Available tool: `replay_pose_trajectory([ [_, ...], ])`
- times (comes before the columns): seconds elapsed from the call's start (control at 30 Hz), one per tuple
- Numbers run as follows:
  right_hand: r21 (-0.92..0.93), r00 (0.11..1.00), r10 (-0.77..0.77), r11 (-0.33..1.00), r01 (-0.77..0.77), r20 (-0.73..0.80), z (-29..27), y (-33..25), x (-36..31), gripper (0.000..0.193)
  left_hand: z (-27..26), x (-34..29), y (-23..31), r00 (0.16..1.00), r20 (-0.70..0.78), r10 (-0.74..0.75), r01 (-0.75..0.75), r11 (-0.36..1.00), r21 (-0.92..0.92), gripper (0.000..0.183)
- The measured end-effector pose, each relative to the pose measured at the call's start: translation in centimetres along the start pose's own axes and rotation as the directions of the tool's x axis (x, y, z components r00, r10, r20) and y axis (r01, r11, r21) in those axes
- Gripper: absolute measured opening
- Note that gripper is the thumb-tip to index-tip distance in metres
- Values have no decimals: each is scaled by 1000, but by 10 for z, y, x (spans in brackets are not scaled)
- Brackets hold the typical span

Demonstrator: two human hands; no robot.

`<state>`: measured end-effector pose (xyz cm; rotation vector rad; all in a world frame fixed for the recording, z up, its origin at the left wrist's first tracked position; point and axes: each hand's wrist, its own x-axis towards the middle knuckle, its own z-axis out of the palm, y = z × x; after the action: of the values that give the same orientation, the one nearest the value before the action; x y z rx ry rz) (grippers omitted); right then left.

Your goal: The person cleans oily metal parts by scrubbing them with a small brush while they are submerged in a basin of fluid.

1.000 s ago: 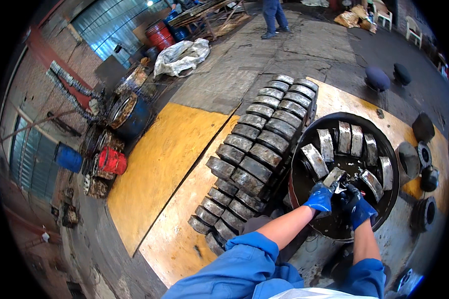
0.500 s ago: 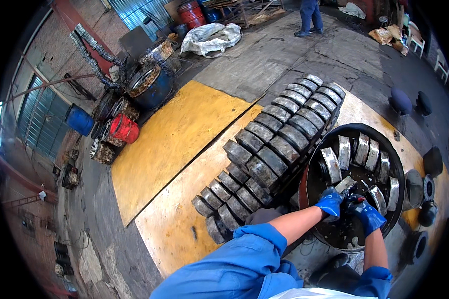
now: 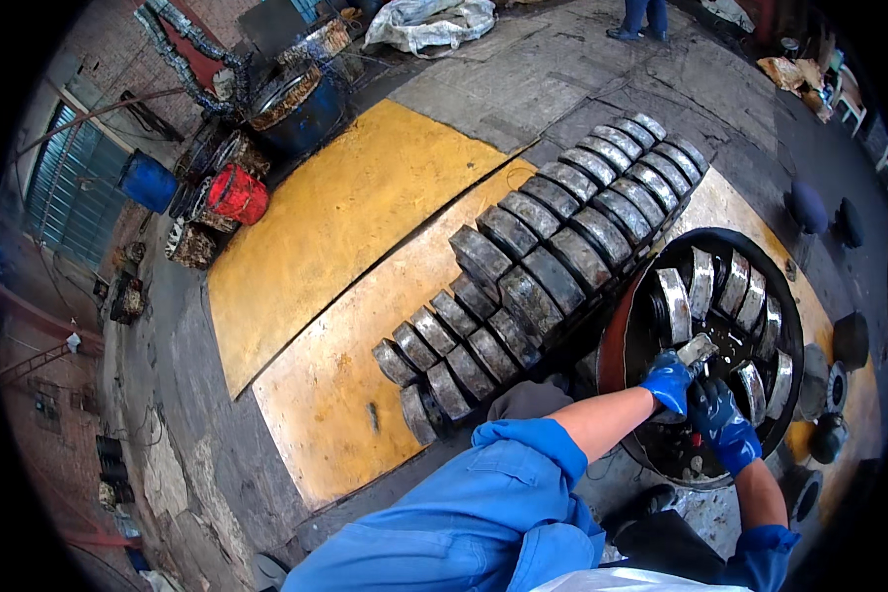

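Note:
My left hand (image 3: 669, 381), in a blue glove, is closed on a grimy metal ring (image 3: 699, 348) and holds it tilted over a round, dark tub (image 3: 614, 345). Beside it my right hand (image 3: 725, 424), also gloved, reaches to the ring's near side with its fingers bent. A small red end (image 3: 696, 438) pokes out by the right palm; the rest of that thing is hidden. More thick metal rings (image 3: 675, 304) stand on edge along the tub's inner wall, around a dark, wet-looking bottom.
Left of the tub, thick metal rings (image 3: 548, 279) stand on edge in stacked rows on a yellow sheet (image 3: 335, 395). Round dark parts (image 3: 851, 340) lie at the right. Far left are a red bucket (image 3: 237, 192) and blue drum (image 3: 149, 182). A person's legs (image 3: 644, 18) show at the back.
The view has shifted, with the floor things sliding up and the tub to the right. The held ring is lifted and turned more upright in my left hand; the red end now shows lower, by my right palm.

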<state>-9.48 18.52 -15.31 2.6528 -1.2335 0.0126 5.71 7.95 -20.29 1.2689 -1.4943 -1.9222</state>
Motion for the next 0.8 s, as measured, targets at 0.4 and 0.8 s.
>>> replay_pose_trajectory([
  [0.4,322,801,596,748,-580,57,35,-8,12,23,-7,-3,3,954,140,264,-286,944,167,43],
  [0.8,706,69,782,-516,-484,619,78,-1,-2,26,-15,-27,39,960,120,253,-280,872,402,47],
])
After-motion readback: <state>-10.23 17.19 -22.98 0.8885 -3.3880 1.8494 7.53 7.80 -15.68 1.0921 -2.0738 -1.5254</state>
